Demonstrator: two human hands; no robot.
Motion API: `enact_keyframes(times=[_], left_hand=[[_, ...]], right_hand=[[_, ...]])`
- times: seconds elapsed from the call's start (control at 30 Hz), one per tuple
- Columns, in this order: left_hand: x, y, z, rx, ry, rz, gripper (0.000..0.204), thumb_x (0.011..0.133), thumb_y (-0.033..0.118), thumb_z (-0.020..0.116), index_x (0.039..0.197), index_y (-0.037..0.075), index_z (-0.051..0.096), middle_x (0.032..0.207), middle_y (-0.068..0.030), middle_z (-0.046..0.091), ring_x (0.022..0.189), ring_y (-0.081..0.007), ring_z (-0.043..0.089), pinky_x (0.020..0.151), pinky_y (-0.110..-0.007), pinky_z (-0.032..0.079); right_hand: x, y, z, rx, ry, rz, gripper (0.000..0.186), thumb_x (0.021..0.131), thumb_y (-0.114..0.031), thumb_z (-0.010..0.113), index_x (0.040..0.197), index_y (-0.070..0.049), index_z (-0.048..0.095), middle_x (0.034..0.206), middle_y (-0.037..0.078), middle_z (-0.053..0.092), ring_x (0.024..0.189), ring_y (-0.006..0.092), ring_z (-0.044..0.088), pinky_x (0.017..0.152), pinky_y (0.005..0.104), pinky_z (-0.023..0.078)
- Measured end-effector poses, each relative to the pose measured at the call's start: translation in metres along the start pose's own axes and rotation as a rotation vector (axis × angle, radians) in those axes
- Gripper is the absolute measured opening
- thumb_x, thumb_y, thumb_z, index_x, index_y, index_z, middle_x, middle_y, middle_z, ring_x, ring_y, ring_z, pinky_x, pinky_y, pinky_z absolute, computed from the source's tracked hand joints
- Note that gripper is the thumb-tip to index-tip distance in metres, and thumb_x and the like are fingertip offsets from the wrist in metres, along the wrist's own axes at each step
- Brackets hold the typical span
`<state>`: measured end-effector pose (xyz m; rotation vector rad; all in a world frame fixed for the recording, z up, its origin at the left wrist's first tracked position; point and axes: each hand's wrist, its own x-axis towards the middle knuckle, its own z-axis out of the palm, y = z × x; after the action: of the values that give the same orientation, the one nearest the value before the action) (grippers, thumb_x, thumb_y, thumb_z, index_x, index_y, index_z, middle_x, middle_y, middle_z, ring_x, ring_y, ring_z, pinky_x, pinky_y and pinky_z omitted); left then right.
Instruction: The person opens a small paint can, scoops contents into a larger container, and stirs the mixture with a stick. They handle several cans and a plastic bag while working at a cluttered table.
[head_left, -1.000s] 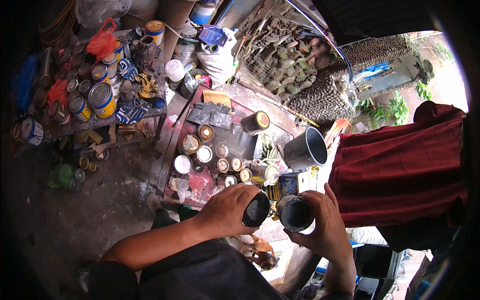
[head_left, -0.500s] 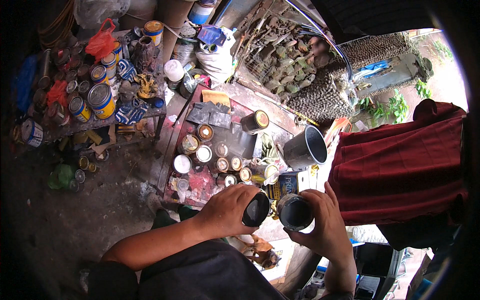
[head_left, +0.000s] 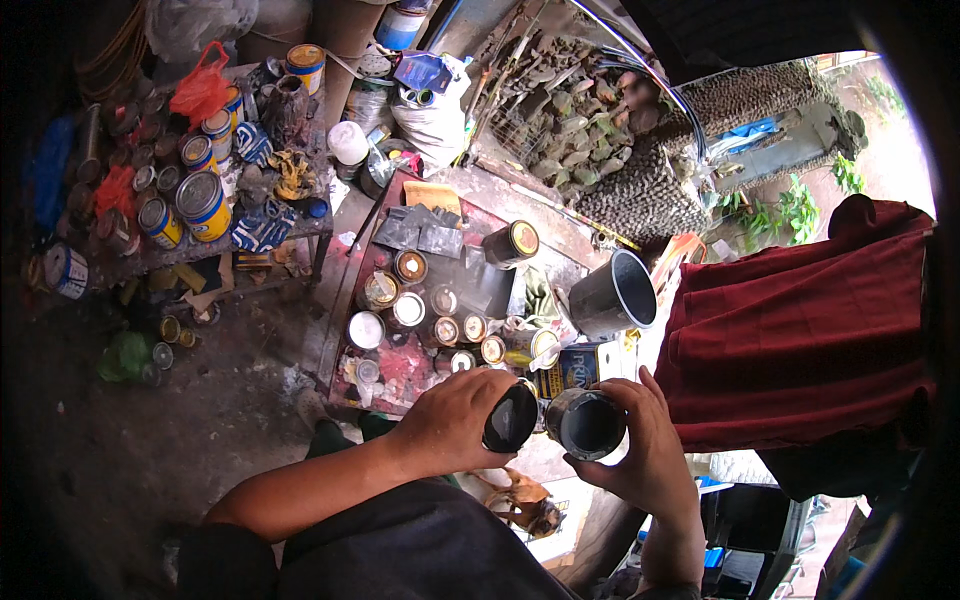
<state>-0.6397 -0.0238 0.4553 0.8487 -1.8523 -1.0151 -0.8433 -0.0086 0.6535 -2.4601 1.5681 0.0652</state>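
Left fingers: we see our left hand (head_left: 440, 425) curled part-way round the left can (head_left: 510, 420), closed in to the can's width; where the thumb presses we cannot tell.
Right fingers: our right hand (head_left: 652, 445) makes a wide C around the right can (head_left: 590, 425), fingers on its upper right, thumb below, gripping it.
Can to can: the two lie between our hands, side by side, with what looks like a slim gap; each is nearest the hand that holds it. This gap and the tilt of the mouths seem to us what matters most.
Long axes: both point roughly toward our eyes, so we see into dark mouths; the right can leans, its wall showing up and left of its rim.
Labels: we see no readable label on either can; the right one's wall is smeared grey.
Box tin: just beyond the right fingertips, the dark blue and yellow tin (head_left: 578, 368) bears large pale lettering.
Bench tins: well left of and beyond our left fingers, the yellow tin (head_left: 205, 207) has blue bands; its print is too small to read.
Bucket: beyond the right fingers stands the grey bucket (head_left: 595, 298), no writing visible.
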Motion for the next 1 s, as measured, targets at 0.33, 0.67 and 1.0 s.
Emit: enact_keyframes(times=[0.33, 0.67, 1.0], left_hand=[[0.007, -0.003, -0.001, -0.010, -0.027, -0.039, 0.096, 0.065, 0.038, 0.095, 0.142, 0.007, 0.047, 0.133, -0.0179, 0.059, 0.125, -0.0363, 0.060, 0.104, -0.046, 0.050], [-0.011, -0.012, -0.015, -0.018, 0.056, -0.108, 0.104, 0.056, 0.020, 0.101, 0.142, 0.004, 0.045, 0.136, -0.0172, 0.059, 0.126, -0.0300, 0.061, 0.109, -0.042, 0.047], [-0.070, -0.019, -0.055, 0.070, 0.149, -0.159, 0.107, 0.058, 0.018, 0.095, 0.146, 0.001, 0.036, 0.142, -0.0228, 0.052, 0.133, -0.0354, 0.054, 0.116, -0.049, 0.041]], right_hand=[[-0.015, 0.021, 0.029, 0.430, 0.187, 0.144, 0.087, 0.063, -0.011, 0.093, 0.137, -0.002, 0.048, 0.130, 0.014, 0.061, 0.123, 0.0234, 0.060, 0.112, 0.0400, 0.041], [-0.018, 0.049, 0.098, 1.211, 0.578, 0.218, 0.088, 0.072, -0.012, 0.090, 0.143, -0.001, 0.040, 0.140, 0.016, 0.052, 0.132, 0.0249, 0.052, 0.116, 0.0402, 0.038], [-0.002, 0.094, 0.293, 0.724, 0.467, 0.355, 0.075, 0.074, -0.018, 0.089, 0.133, 0.002, 0.047, 0.124, 0.021, 0.054, 0.116, 0.0373, 0.058, 0.099, 0.0429, 0.048]])
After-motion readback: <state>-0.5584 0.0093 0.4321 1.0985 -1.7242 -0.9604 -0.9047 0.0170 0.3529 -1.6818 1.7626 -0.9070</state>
